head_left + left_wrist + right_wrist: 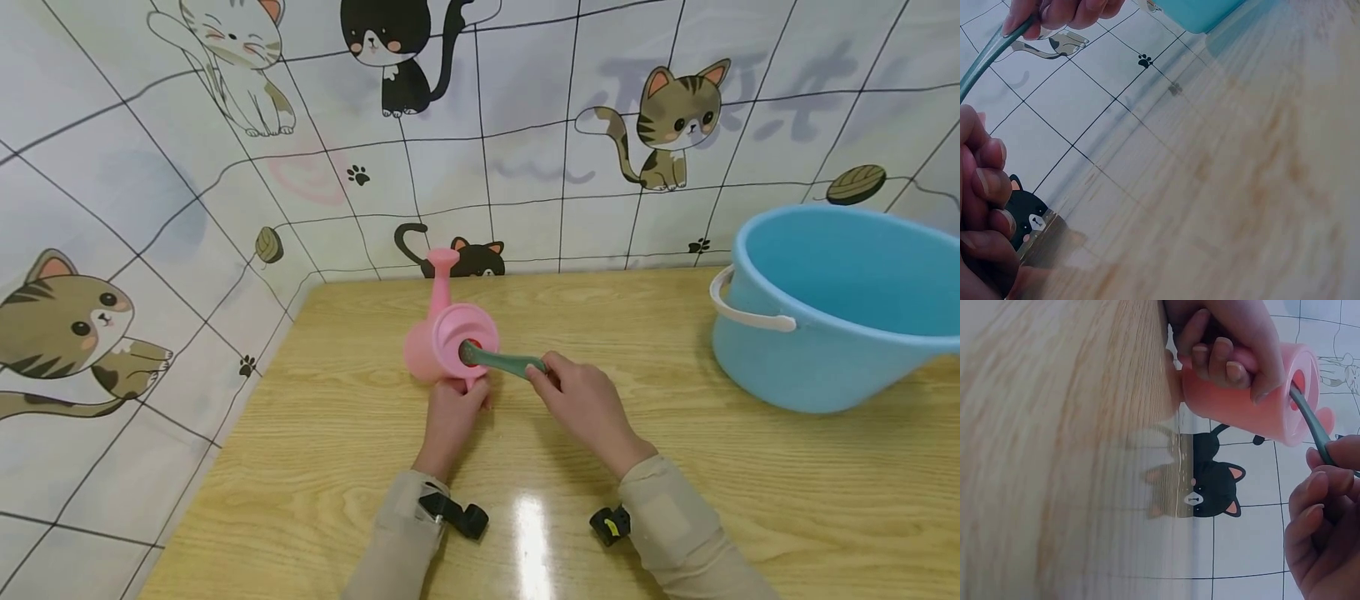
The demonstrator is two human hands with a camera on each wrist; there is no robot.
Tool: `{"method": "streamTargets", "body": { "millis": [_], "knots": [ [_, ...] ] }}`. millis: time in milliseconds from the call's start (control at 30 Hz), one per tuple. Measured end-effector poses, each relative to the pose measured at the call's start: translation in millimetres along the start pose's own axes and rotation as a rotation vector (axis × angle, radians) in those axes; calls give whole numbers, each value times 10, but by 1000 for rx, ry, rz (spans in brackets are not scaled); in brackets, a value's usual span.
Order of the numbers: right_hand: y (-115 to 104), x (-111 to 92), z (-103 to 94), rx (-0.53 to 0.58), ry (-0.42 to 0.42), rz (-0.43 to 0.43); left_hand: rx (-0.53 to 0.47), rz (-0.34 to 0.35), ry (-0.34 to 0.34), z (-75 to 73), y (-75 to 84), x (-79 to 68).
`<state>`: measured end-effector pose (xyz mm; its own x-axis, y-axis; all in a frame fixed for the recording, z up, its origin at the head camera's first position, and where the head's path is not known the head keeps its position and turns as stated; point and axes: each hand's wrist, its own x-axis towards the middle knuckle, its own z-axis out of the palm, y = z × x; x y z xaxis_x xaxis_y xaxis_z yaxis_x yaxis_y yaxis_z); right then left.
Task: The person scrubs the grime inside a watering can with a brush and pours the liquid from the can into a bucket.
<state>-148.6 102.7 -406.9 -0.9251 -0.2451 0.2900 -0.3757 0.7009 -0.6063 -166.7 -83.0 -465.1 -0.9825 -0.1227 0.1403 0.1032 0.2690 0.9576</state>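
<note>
A pink watering can (422,354) stands on the wooden table, its spout pointing toward the back wall. Low on its near side, my left hand (452,417) grips the handle, fingers curled round it in the right wrist view. My right hand (588,408) pinches the end of a green long-handled utensil (506,362), which looks like a spoon. The utensil slants down to the left, with its speckled head at the can's round top opening. Something red (1298,380) shows in that opening beside the utensil; its kind is hidden.
A large light-blue bucket (810,367) with a white handle (752,319) stands at the right of the table (600,325). Walls with a cat-and-grid print (525,167) rise behind the table and along its left side.
</note>
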Motion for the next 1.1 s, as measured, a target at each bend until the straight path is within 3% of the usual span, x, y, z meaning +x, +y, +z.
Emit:
{"method": "streamTargets", "body": {
  "millis": [100, 333, 1100],
  "knots": [
    [0, 4, -3, -1, -4, -1, -4, -9, -19, -18, 48, -4],
    [-1, -4, 0, -1, -4, -12, -6, 13, -29, -58, 321, -111],
    [13, 16, 5, 5, 14, -55, -1, -1, -35, -67, 343, -110]
  ]
}}
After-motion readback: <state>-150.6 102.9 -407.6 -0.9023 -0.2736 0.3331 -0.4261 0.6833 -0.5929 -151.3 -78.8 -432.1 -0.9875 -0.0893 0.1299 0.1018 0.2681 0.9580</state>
